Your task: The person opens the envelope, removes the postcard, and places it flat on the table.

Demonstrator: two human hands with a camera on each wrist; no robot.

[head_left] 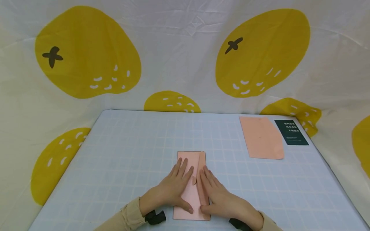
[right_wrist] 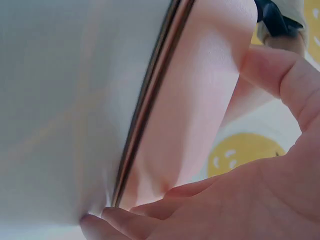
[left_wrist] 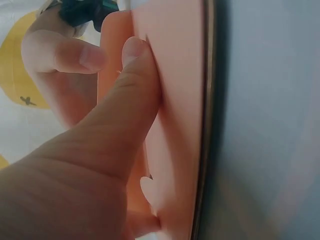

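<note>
A long pink folded case [head_left: 186, 215] with thin dark edges lies on the table in the head view. Along its right side runs a narrow flap [head_left: 202, 192], partly lifted in the wrist views. A small rounded tab [head_left: 194, 181] shows near the middle. My left hand [head_left: 174, 187] rests spread on the left panel, its fingers straight and its thumb pressing the surface. With straight fingers, my right hand [head_left: 219, 195] touches the flap and right edge. In the right wrist view its thumb [right_wrist: 267, 67] meets the flap's edge, and its fingertips touch the far end.
At the back right of the table [head_left: 130, 154] lie a pink sheet [head_left: 261, 138] and a dark green card [head_left: 291, 132] with pale print. Behind the table hangs a white cloth [head_left: 179, 48] with yellow fruit shapes.
</note>
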